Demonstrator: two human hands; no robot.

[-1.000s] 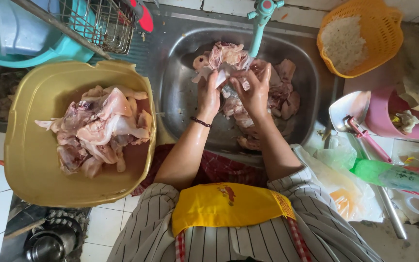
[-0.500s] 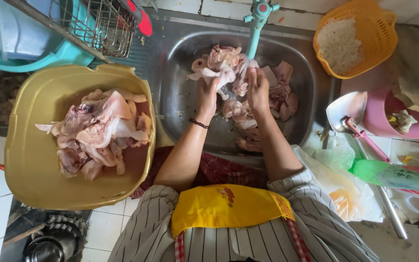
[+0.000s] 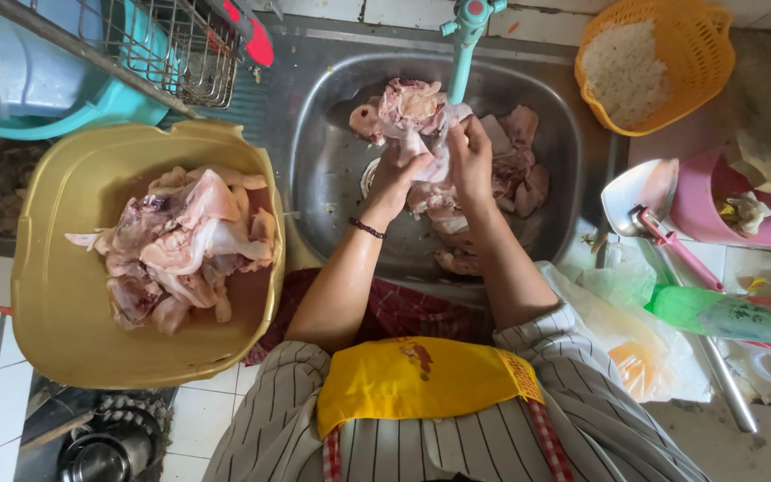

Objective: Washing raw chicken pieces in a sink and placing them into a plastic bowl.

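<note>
Both hands grip one piece of raw chicken [image 3: 408, 112] over the steel sink [image 3: 332, 170], right under the light-blue tap [image 3: 466, 40]. My left hand [image 3: 396, 178] holds the piece from below and wears a dark bracelet at the wrist. My right hand [image 3: 470, 156] clasps its right side. More raw chicken pieces [image 3: 519, 165] lie in the sink to the right of my hands. A yellow basin [image 3: 64, 295] at the left holds a pile of chicken pieces [image 3: 180, 245].
A wire dish rack [image 3: 171, 40] and a teal tub [image 3: 64, 98] stand at the back left. An orange basket of white grains [image 3: 649, 58], a pink bowl [image 3: 716, 201], a white scoop [image 3: 640, 192] and a green bottle [image 3: 725, 312] sit on the right counter.
The hands and the chicken piece have shifted slightly toward the back of the sink, closer under the tap. The basin and counter items have not moved.
</note>
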